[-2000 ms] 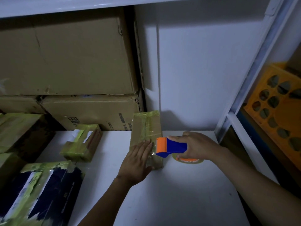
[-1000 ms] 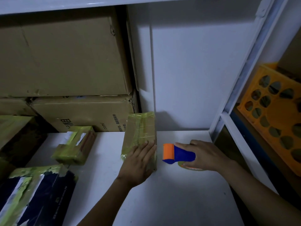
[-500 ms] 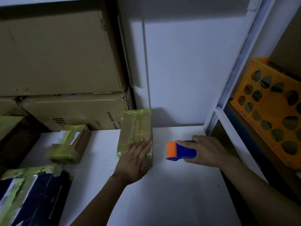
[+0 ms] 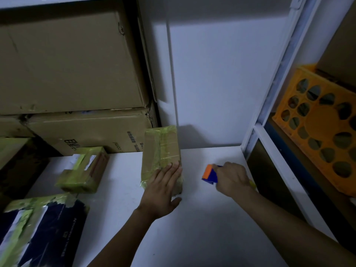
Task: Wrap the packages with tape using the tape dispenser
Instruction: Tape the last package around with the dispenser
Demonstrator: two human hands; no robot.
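Currently: package on the surface looks fully taped, left hand on it with fingers flat. Right hand fingers wrap the tape dispenser just beside. Small package and dark package look taped too.

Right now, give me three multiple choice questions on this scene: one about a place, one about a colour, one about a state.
1. Where is the tape dispenser relative to the package under the left hand?
A) on top of it
B) to its right, apart
C) behind it

2. What colour is the crate at far right?
A) orange
B) green
C) white

3. What is the left hand doing?
A) gripping the dispenser
B) hanging idle
C) lying flat on the package

Answers:
1 B: bare table shows between them.
2 A: its holed wall is orange.
3 C: its straight fingers rest on the package's taped top, while the right hand grips the dispenser.
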